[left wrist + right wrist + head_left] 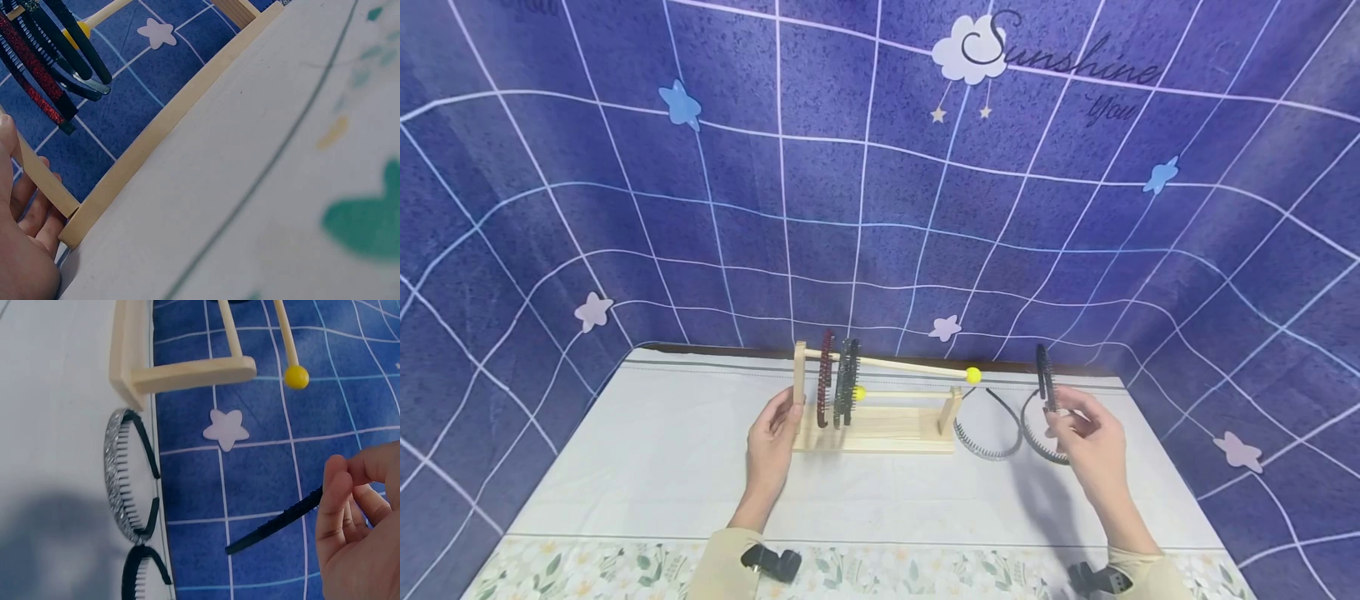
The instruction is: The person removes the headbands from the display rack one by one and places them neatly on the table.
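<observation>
A pale wooden rack (880, 429) stands on the table, with two rods tipped by yellow balls. My left hand (772, 429) grips its left upright, thumb on one side and fingers behind, as the left wrist view shows. From the rod on that side hang a red glittery headband (825, 379) and dark toothed headbands (847, 383). Off to the right, my right hand (1086, 433) pinches a black headband (275, 522) between thumb and fingers, raised above the table. Below and beside it lie a silver glittery headband (115, 472) and another black headband (130, 575).
White cloth with a floral front border covers the table (662, 467). A blue gridded curtain (880, 192) with stars hangs behind and at both sides. The upper rod's yellow ball (973, 375) sticks out past the rack's right upright (951, 412).
</observation>
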Demonstrator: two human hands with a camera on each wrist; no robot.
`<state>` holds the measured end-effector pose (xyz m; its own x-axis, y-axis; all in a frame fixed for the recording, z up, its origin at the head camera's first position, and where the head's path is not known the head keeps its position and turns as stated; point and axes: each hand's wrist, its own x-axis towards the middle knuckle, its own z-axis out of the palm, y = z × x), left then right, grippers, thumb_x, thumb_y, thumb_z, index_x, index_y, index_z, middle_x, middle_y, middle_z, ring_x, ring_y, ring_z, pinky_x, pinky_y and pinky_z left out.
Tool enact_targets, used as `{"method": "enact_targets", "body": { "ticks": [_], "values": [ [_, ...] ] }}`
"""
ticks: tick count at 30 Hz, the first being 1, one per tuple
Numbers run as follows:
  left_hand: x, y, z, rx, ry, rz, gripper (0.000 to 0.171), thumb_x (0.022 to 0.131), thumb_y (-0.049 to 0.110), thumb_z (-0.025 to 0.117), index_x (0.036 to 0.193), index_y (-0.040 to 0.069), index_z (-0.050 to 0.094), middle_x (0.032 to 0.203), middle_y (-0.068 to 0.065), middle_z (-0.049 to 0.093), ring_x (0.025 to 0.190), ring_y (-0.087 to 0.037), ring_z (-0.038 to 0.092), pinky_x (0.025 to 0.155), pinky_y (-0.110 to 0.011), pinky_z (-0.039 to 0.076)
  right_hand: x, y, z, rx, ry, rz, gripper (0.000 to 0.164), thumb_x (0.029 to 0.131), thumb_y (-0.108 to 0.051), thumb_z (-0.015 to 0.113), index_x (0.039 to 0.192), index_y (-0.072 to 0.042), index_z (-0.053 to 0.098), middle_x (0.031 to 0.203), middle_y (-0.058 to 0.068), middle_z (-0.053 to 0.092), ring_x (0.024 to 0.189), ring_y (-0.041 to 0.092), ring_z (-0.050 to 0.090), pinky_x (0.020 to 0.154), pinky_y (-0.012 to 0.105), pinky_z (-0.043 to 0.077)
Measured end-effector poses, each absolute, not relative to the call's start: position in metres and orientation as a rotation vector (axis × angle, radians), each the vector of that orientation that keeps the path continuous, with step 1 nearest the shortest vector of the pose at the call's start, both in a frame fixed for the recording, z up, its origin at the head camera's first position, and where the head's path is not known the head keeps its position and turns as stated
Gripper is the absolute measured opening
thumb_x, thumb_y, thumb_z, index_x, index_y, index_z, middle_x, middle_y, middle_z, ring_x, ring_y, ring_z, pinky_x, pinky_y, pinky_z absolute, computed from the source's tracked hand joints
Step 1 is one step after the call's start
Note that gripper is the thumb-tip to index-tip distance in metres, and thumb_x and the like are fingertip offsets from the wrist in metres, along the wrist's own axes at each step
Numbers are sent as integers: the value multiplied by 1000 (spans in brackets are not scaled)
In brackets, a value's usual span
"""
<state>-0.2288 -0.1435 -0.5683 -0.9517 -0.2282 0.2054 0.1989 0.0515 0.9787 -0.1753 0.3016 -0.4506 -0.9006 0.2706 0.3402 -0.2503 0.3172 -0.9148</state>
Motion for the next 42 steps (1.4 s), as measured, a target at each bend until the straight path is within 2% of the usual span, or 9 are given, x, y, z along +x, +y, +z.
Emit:
{"method": "enact_targets", "body": {
  "ticks": [5,10,14,21,28,34,38,40,42],
  "values": [
    [-229,-143,-568,32,-2040,-1978,50,116,33,64,157,6,58,148,-17,66,139,-23,62,116,-13,51,-173,316,-457,-62,-2131,1611,37,95,18,70,131,12,69,100,-8,76,69,6,73,50,18,59],
    [-229,-143,-568,29,-2026,-1979,48,116,31,65,156,5,60,146,-17,67,131,-9,64,115,-14,52,-171,332,-460,-140,-2113,1611,38,95,19,69,131,10,70,99,-8,77,68,5,73,50,19,60],
    [-228,-143,-568,23,-2001,-1984,47,115,28,66,154,4,61,144,-19,68,125,0,65,114,-15,53,-169,343,-461,-225,-2149,1565,31,100,10,72,130,4,73,96,-13,76,69,5,73,53,19,61],
    [-228,-142,-567,25,-1985,-1984,46,115,25,66,154,1,61,143,-21,68,122,1,66,114,-14,54,-172,364,-466,-360,-2065,1614,13,102,-5,81,114,-3,79,88,-14,78,66,6,73,50,17,59],
    [-228,-141,-567,31,-1992,-1978,46,115,25,67,154,3,61,143,-20,68,123,1,65,114,-14,53,-171,381,-477,-438,-2127,1506,7,101,-14,85,105,-11,80,80,-18,77,64,4,71,51,17,59],
    [-228,-142,-567,32,-1995,-1974,46,115,25,66,154,1,61,144,-22,68,123,0,65,114,-14,53,-165,393,-481,-493,-2217,1381,16,99,-27,89,105,-16,78,71,-17,75,55,9,67,53,16,58],
    [-228,-141,-566,30,-1999,-1977,46,115,26,66,155,3,60,144,-20,68,126,-2,65,115,-14,53,-163,404,-485,-521,-2284,1313,26,98,-35,90,110,-15,78,71,-22,74,58,13,70,54,16,56],
    [-228,-142,-566,30,-2000,-1980,47,115,26,65,155,3,60,145,-20,67,127,-3,65,115,-14,52,-163,410,-487,-530,-2305,1300,28,97,-37,91,110,-16,79,75,-24,74,61,13,72,57,15,57],
    [-228,-142,-566,31,-2004,-1982,47,115,27,65,155,3,59,145,-20,67,127,-4,65,115,-14,52,-163,416,-489,-542,-2314,1290,31,96,-37,92,112,-13,79,91,-29,71,63,8,73,60,13,60]
  ]
}}
